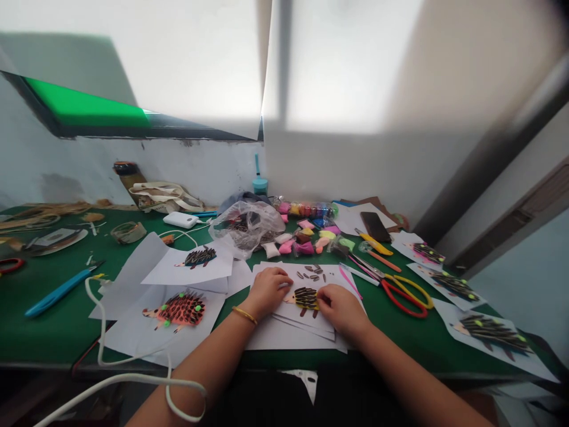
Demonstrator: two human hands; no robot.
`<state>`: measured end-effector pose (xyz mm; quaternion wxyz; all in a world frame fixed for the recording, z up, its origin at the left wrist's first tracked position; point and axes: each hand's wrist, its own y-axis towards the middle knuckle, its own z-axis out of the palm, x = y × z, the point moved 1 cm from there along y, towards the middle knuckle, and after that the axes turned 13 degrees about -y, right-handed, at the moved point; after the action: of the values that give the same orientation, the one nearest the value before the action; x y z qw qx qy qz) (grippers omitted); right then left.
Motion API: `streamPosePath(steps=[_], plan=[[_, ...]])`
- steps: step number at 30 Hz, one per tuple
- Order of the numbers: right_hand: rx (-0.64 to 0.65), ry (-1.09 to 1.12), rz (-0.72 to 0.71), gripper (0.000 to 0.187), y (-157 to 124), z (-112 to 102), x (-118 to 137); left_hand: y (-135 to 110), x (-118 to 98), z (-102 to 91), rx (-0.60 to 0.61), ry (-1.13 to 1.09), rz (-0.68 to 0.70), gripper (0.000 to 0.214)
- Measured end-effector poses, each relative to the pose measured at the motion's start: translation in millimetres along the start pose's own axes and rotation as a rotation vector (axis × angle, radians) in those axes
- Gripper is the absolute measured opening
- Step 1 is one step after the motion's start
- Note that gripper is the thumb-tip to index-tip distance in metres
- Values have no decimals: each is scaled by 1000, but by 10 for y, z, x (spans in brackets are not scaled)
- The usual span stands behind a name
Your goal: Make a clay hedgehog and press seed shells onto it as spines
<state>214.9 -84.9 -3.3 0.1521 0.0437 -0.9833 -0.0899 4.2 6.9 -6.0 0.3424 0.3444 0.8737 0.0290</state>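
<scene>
A small yellow hedgehog picture [306,298], its back covered with striped sunflower seeds, lies on a stack of white paper [284,338] in front of me. My left hand [270,290], a gold bangle at its wrist, rests on the sheet left of the hedgehog, fingers lying over the paper. At the hedgehog's right edge, my right hand [341,307] has thumb and forefinger pinched together; whatever sits between them is hidden. Several loose sunflower seeds [315,271] are scattered on the paper just beyond the picture.
Red and yellow scissors [404,296] lie to the right, near more hedgehog pictures [493,335]. Clay packets [304,246] and a plastic bag [249,228] stand behind. Leftward are an orange hedgehog picture [182,309], blue tweezers [60,293] and a white cable [101,332].
</scene>
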Motion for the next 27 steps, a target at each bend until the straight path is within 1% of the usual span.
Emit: streamPosePath(steps=[7,11,14,16,19,23,27], plan=[[-8,11,-22,14,-7,44,-13,7,-6,-4,-9,-7,12,16],[-79,70,-30,6,-40,67,-80,5,-7,-6,-9,-7,11,17],[-143,71,-33,8,-51,64,-129,2,-2,-6,-1,-7,11,17],[-163,63,-46,7,-49,64,-143,3,5,-4,-2,-11,15,17],[-159,61,-49,5,-38,76,-145,7,13,1,-7,-14,24,17],[-140,61,-67,10,-30,95,-141,13,10,1,-10,-12,23,17],[-157,18,-105,11,-34,99,-129,11,-2,-3,-8,-17,23,17]])
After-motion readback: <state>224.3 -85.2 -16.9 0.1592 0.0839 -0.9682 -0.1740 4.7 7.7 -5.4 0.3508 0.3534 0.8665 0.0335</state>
